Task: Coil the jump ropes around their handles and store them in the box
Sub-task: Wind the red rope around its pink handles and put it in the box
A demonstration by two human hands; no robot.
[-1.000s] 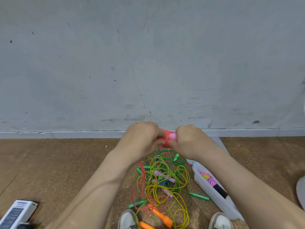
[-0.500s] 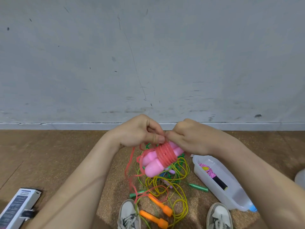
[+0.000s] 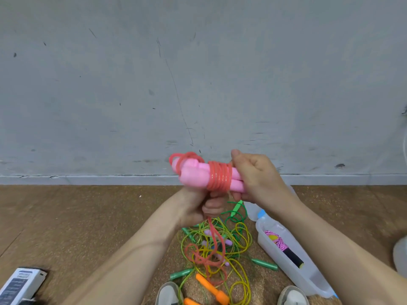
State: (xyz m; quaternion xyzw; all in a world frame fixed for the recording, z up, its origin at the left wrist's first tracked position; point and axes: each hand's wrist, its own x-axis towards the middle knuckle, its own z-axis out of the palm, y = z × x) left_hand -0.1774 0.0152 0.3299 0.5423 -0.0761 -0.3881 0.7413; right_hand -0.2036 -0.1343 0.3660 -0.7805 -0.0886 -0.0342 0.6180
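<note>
Grey scuffed wall [image 3: 198, 73] across the upper frame, brown speckled floor [image 3: 77, 216] below. At centre, two pink handles [image 3: 193, 175] held side by side and level, bound by several tight turns of red rope [image 3: 220, 178]. Right hand [image 3: 257, 177], just right of centre, closed around the handle ends. Left hand [image 3: 198, 205], directly beneath, closed on the free run of rope, which drops from the fist to a loose red heap at lower centre. Small loop of rope also standing off the far left tip of the handles. Below the hands, a tangle of yellow and green ropes [image 3: 237, 238] with green handles [image 3: 265, 264] and orange handles [image 3: 211, 287], all uncoiled. Clear plastic box [image 3: 308, 280] at lower right, already holding one striped pink rope [image 3: 278, 239] with a dark handle. Winding seemingly about half done. For a neat coil: steady tension from the lower hand, each turn laid touching the last, handles kept parallel and pinched firm. Probably wise to lift the slack clear of the yellow tangle to avoid a snag. Tail best tucked under a turn before the drop into the box.
</note>
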